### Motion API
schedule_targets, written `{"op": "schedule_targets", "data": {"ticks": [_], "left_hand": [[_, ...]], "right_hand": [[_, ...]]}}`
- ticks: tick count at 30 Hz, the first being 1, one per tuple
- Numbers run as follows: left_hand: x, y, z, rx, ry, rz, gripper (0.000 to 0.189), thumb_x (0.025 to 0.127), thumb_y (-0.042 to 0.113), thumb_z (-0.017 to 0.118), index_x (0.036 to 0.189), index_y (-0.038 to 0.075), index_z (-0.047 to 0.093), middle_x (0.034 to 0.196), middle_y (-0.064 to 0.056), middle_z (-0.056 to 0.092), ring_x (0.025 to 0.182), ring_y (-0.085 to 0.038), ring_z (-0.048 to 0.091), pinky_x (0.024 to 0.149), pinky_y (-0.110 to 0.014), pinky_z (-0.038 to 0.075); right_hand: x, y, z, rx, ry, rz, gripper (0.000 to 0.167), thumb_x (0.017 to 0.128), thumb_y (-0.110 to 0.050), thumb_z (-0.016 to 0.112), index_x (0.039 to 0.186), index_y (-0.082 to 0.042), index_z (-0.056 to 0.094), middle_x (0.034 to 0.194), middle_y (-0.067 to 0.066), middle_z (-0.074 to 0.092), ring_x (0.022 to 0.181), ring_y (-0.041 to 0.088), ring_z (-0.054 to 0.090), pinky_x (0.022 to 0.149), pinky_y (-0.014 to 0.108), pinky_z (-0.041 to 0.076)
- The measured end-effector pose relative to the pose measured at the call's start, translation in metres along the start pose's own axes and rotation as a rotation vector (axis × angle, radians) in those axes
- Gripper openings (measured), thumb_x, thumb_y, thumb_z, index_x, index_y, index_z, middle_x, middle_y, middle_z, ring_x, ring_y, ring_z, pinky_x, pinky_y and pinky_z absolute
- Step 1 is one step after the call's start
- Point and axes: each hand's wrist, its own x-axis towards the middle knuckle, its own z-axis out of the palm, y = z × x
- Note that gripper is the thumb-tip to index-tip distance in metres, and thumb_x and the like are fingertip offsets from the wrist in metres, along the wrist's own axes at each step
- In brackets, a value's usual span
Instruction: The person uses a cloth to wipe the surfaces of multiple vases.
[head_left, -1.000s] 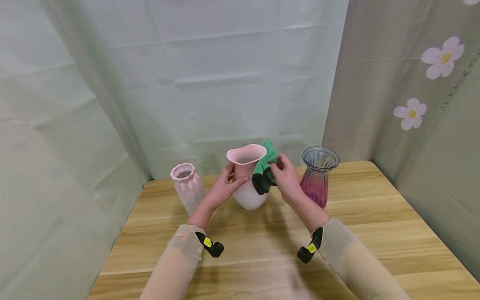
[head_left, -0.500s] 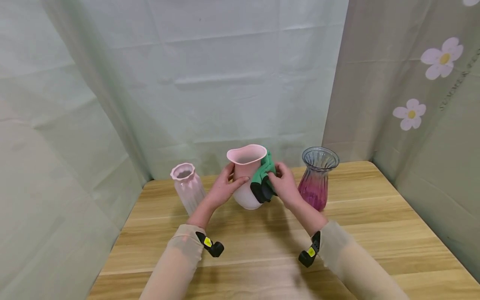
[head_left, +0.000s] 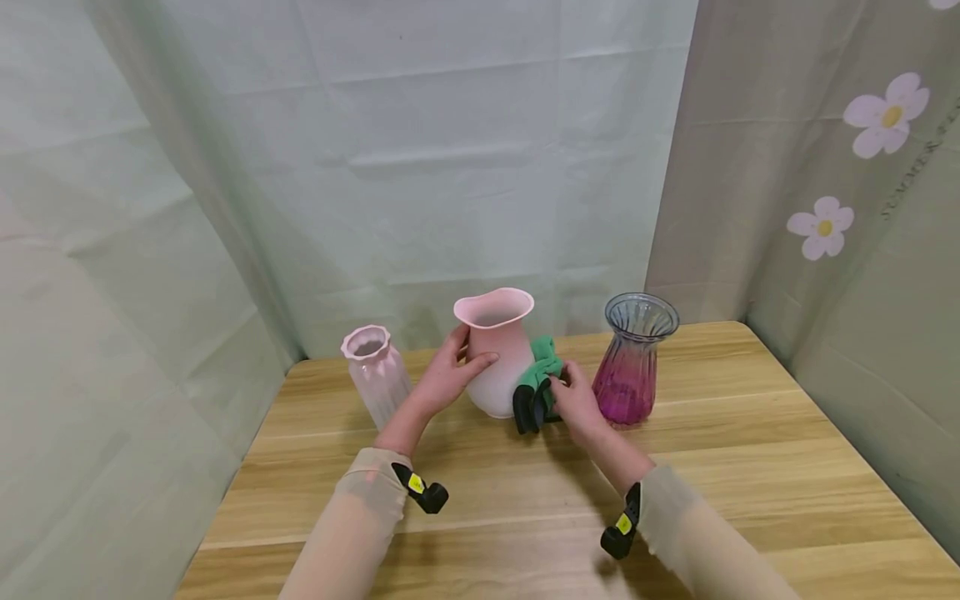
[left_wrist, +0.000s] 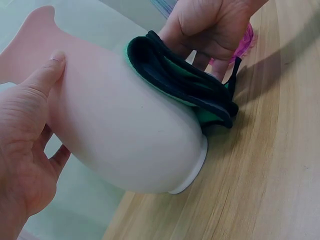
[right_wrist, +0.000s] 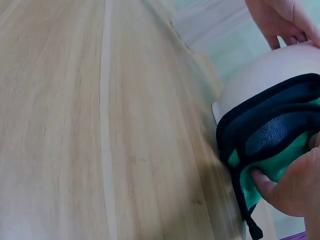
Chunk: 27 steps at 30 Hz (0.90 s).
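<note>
A pink-to-white vase (head_left: pixel 497 367) with a wavy rim stands in the middle of the table. My left hand (head_left: pixel 444 375) grips its neck from the left, thumb in front and fingers behind, as the left wrist view also shows (left_wrist: pixel 25 135). My right hand (head_left: pixel 579 404) pinches a folded green cloth (head_left: pixel 545 362) with dark edging and a dark underside. That cloth (left_wrist: pixel 175 75) lies against the lower right side of the vase in the left wrist view. In the right wrist view, the right thumb (right_wrist: pixel 265 185) presses on the green face of the cloth.
A pale pink ribbed vase (head_left: pixel 378 379) stands to the left, partly behind the left forearm. A glass vase (head_left: pixel 630 367), grey-blue above and magenta below, stands right of the right hand. The wooden table (head_left: pixel 495 517) reaches back to a pale curtain (head_left: pixel 465 167).
My right hand has slid the green cloth down the right side of the vase, from near the rim to its lower body. The left hand and the vase stay in place.
</note>
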Motion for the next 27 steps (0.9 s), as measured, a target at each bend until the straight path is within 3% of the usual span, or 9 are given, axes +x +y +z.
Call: {"op": "schedule_targets", "data": {"ticks": [5,10,14,20,27], "left_hand": [[-0.001,0.001,0.0,0.0,0.001,-0.004,0.076,0.096,0.037,0.073,0.159,0.027,0.032,0.151,-0.002,0.046,0.135,-0.027,0.048,0.106,-0.051,0.047],[-0.001,0.002,0.0,0.0,0.001,0.0,0.076,0.097,0.036,0.073,0.159,0.025,0.032,0.152,-0.004,0.046,0.136,-0.028,0.048,0.106,-0.052,0.047],[-0.002,0.004,-0.001,-0.001,0.0,-0.009,0.077,0.097,0.037,0.073,0.16,0.026,0.03,0.153,-0.003,0.044,0.137,-0.029,0.046,0.107,-0.053,0.046],[0.0,0.003,-0.001,0.016,0.006,-0.005,0.077,0.096,0.039,0.073,0.159,0.028,0.032,0.151,0.001,0.045,0.137,-0.023,0.046,0.108,-0.05,0.045],[0.002,0.001,0.0,-0.003,-0.011,0.026,0.072,0.097,0.034,0.073,0.157,0.026,0.035,0.148,0.0,0.048,0.134,-0.022,0.048,0.107,-0.051,0.046]], "right_hand": [[0.003,0.0,0.002,-0.008,0.021,-0.013,0.02,0.108,-0.011,0.049,0.126,-0.004,0.054,0.12,0.015,0.054,0.086,0.018,0.051,0.063,0.024,0.043],[0.003,-0.016,0.004,-0.062,0.006,-0.08,0.025,0.109,-0.015,0.049,0.131,-0.005,0.054,0.131,0.015,0.056,0.112,0.023,0.054,0.088,0.031,0.048],[0.002,-0.034,0.007,-0.076,-0.023,-0.136,0.029,0.109,-0.016,0.049,0.135,-0.004,0.052,0.136,0.017,0.053,0.124,0.028,0.05,0.103,0.042,0.044],[0.004,-0.062,0.009,-0.108,-0.048,-0.211,0.029,0.108,-0.013,0.049,0.134,-0.001,0.052,0.13,0.019,0.053,0.121,0.029,0.05,0.103,0.045,0.045],[0.006,-0.082,0.008,0.022,-0.072,-0.237,0.027,0.108,-0.009,0.049,0.133,0.0,0.05,0.126,0.017,0.055,0.115,0.022,0.051,0.097,0.036,0.046]]}}
